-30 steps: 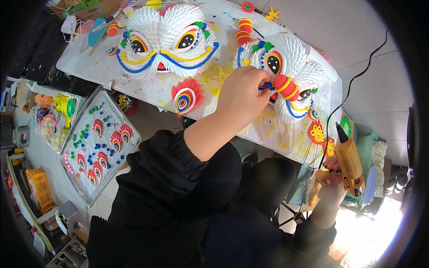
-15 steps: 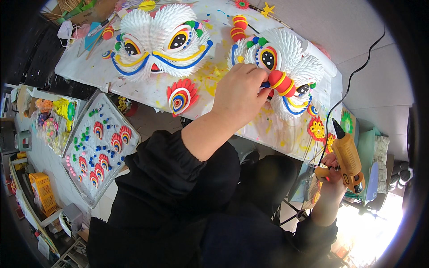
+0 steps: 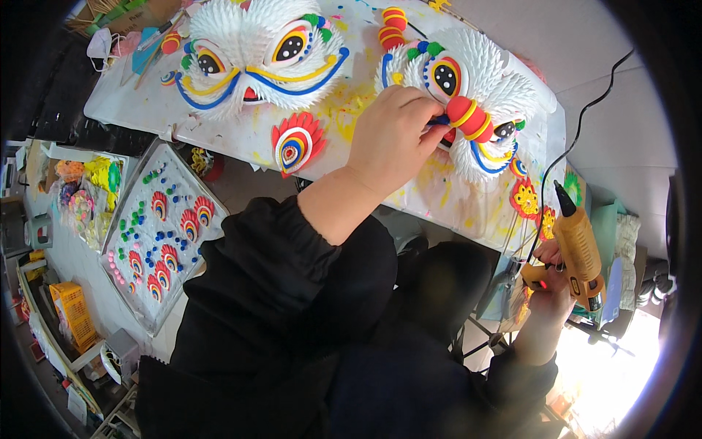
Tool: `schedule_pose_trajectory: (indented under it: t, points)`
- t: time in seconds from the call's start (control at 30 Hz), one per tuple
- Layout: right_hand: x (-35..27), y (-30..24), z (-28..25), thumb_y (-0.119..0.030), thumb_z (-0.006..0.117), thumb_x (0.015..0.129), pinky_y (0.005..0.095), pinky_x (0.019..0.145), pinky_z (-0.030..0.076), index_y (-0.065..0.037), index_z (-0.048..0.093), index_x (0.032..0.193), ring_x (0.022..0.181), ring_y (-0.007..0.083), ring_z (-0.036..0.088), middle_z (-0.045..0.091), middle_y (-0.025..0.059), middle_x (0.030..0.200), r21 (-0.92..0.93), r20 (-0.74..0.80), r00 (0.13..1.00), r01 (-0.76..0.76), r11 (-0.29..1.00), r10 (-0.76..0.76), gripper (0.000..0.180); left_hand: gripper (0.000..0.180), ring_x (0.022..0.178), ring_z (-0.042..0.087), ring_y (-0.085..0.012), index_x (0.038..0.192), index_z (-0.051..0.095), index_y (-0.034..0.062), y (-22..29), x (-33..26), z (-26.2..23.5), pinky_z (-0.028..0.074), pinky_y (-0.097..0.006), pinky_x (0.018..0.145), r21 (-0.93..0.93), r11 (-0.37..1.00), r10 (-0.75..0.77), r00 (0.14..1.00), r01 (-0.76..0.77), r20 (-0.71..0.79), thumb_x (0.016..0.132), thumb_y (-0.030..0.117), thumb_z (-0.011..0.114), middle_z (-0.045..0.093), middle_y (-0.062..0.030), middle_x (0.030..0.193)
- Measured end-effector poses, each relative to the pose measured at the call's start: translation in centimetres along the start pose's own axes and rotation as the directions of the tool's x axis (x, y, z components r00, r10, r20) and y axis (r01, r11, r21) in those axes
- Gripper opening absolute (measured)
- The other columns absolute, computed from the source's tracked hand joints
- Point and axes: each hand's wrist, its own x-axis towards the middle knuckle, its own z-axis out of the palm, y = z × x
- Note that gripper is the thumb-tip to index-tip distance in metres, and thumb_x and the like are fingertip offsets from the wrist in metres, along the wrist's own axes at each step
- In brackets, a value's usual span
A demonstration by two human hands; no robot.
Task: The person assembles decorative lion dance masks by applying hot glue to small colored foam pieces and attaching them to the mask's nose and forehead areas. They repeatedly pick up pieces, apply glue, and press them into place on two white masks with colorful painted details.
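Pinching a small dark-blue piece (image 3: 439,120), the left hand (image 3: 397,139) works over the right-hand white mask with layered, feather-like scales (image 3: 475,66). Grip narrow: thumb and fingertips nearly meet, most of the piece hidden between them. Piece sits just beside the red, rounded nose with yellow bands (image 3: 469,118); cannot tell whether the two touch.

Right hand (image 3: 553,280) low at the right, well apart from the left. Fingers wrapped round the handle of an amber-yellow glue gun with a black nozzle (image 3: 578,245); nozzle tilted up. Cannot tell how far the trigger is pressed. Black, thin cable (image 3: 580,121) passes behind the gun.

Mask lies on a white-covered table spotted with yellow paint (image 3: 453,199), its black oval eye (image 3: 444,77) ringed in yellow and red. Second white scaled mask with blue and yellow curved trim (image 3: 252,44) lies to its left. Below that, a red-fringed, eye-patterned ornament (image 3: 296,143), flat on the cover. Red-and-yellow openwork flower (image 3: 524,198) near the table's right edge.

Down left, a grey rectangular tray (image 3: 151,314) holds smaller red-fringed ornaments (image 3: 203,211) and scattered green, blue and pink balls (image 3: 123,225). Left of the tray, lower down, an orange-yellow plastic basket (image 3: 73,314).
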Motion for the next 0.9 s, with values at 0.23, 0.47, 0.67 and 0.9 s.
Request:
schedule_pose_trajectory:
  t: [0.23,0.47,0.67,0.9]
  points:
    - [-0.2,-0.1,0.2,-0.012,0.061,0.073,0.0375,0.076,0.046,-0.002,0.055,0.087,0.080,0.0234,0.055,0.056,0.0109,0.083,0.014,-0.017,0.999,-0.033,0.999,0.033,0.019,0.021,0.081,0.062,-0.0267,0.087,0.068,0.0048,0.0,0.1,-0.1,0.049,-0.038,0.071,-0.009,1.000,0.010,1.000,-0.010,-0.020,0.072,0.013,0.079,0.066,-0.0053,0.083]
    - [-0.2,-0.3,0.3,-0.013,0.060,0.075,0.0380,0.078,0.047,-0.003,0.056,0.089,0.083,0.0237,0.056,0.057,0.0102,0.084,-0.033,0.004,1.000,-0.028,0.999,0.028,0.018,0.022,0.090,0.060,-0.0289,0.090,0.066,0.0081,-0.3,-0.2,-0.1,0.050,-0.039,0.075,-0.098,0.994,-0.049,0.999,0.050,0.012,0.072,0.014,0.077,0.063,-0.0055,0.089]
    - [0.2,-0.4,0.9,-0.014,0.062,0.076,0.0378,0.078,0.047,-0.004,0.057,0.089,0.083,0.0223,0.056,0.058,0.0084,0.086,-0.041,0.038,0.999,-0.012,0.999,0.013,0.017,0.019,0.085,0.063,-0.0283,0.090,0.066,0.0065,-0.6,-0.1,0.1,0.051,-0.038,0.071,-0.148,0.986,-0.075,0.997,0.073,-0.006,0.074,0.011,0.075,0.062,-0.0067,0.086]
    - [0.4,-0.4,1.2,-0.015,0.062,0.076,0.0381,0.079,0.046,-0.004,0.056,0.090,0.084,0.0224,0.056,0.058,0.0092,0.086,-0.048,0.072,0.997,-0.025,0.999,0.029,0.019,0.016,0.077,0.068,-0.0252,0.090,0.066,0.0012,-0.5,0.0,0.1,0.054,-0.034,0.066,-0.130,0.986,-0.105,0.994,0.105,0.004,0.077,0.008,0.074,0.064,-0.0088,0.087]
